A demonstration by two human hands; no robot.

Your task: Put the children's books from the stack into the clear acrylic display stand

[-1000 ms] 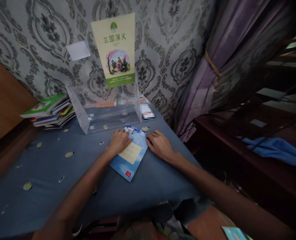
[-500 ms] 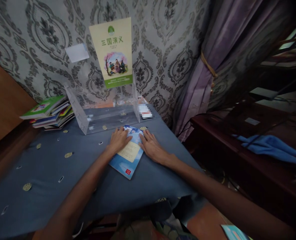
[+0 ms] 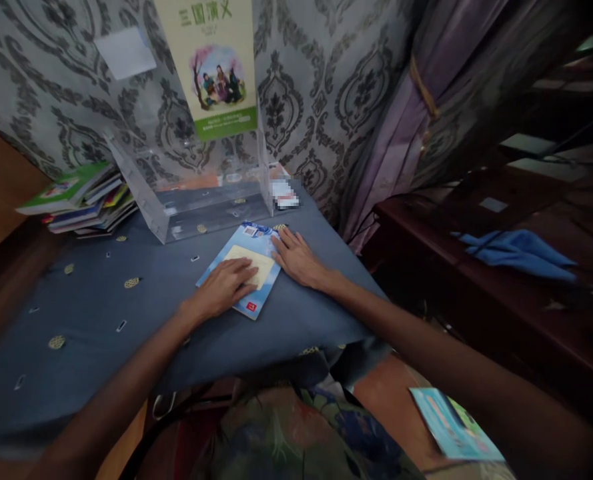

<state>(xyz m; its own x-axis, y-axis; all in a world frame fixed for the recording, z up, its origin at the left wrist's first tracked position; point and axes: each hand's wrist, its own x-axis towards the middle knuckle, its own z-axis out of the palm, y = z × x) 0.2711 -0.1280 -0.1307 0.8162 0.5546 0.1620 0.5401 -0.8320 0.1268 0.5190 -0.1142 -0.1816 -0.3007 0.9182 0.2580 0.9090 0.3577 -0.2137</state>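
A blue book point(image 3: 249, 298) with a pale yellow panel and a barcode lies flat on the table, turned at an angle. My left hand point(image 3: 225, 285) rests flat across its left and middle part, fingers stretched toward the right. At the book's upper right edge lies my right hand point(image 3: 299, 258), fingers extended and slightly spread over the cover's border. Neither hand grips the book. Just beyond it stands a clear acrylic stand point(image 3: 211, 223), with a cream and green book point(image 3: 221, 77) upright above its back part.
A pile of books point(image 3: 83, 200) sits at the left by a wooden panel. A blue-grey cloth covers the table point(image 3: 151, 320). To the right are a dark red cabinet point(image 3: 456, 287) with a blue cloth point(image 3: 521, 253), and a turquoise book point(image 3: 451, 427) low down.
My left hand has slid down and left over the book, uncovering its barcode and upper part. My right hand stays at the right edge. The view has tilted downward.
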